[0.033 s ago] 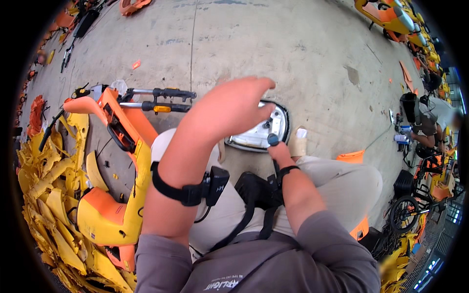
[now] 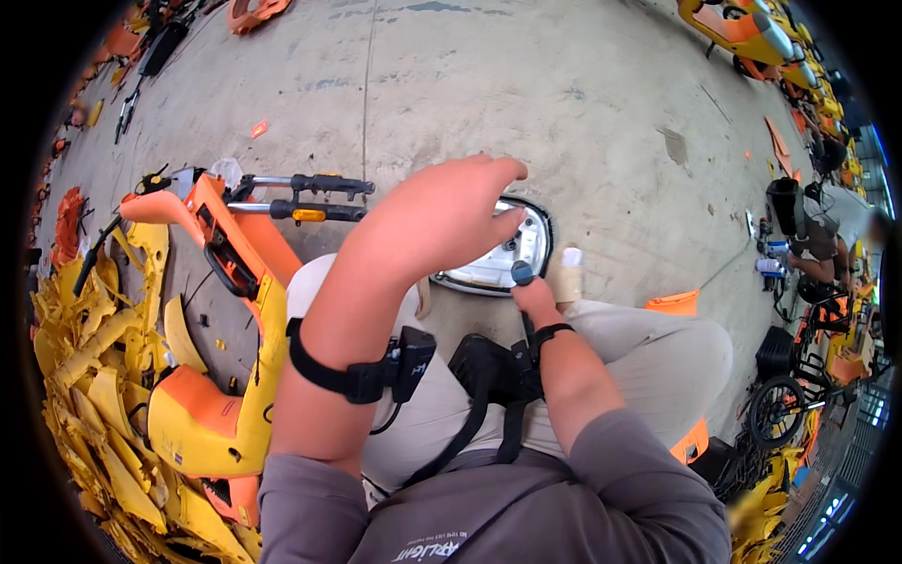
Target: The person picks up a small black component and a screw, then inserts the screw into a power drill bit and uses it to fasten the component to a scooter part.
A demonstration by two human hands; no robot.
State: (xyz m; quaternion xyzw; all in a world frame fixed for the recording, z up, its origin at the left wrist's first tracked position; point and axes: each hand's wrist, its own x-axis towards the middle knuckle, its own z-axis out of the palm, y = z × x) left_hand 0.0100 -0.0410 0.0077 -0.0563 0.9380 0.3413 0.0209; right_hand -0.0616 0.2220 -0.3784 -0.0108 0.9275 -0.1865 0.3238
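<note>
A rounded white-and-silver panel (image 2: pixel 474 274) with a black rim lies on the floor between my feet, bolts showing on its face. Over its far left part hovers my left hand (image 2: pixel 460 211), back upward, thumb and forefinger apart. The hand hides part of the panel, and its other fingers are mostly out of sight. My right hand (image 2: pixel 537 299) is wrapped round a tool (image 2: pixel 522 273) at the panel's near right edge. Only the tool's round blue-grey end shows clearly, so its kind is unclear.
To my left stands a yellow-and-orange scooter frame (image 2: pixel 268 367) with fork tubes (image 2: pixel 315 214) reaching toward my left arm. Behind it are heaped yellow body panels (image 2: pixel 103 404). At right, another person (image 2: pixel 827 240) crouches beside spray cans (image 2: pixel 770 266) and a wheel (image 2: pixel 776 414).
</note>
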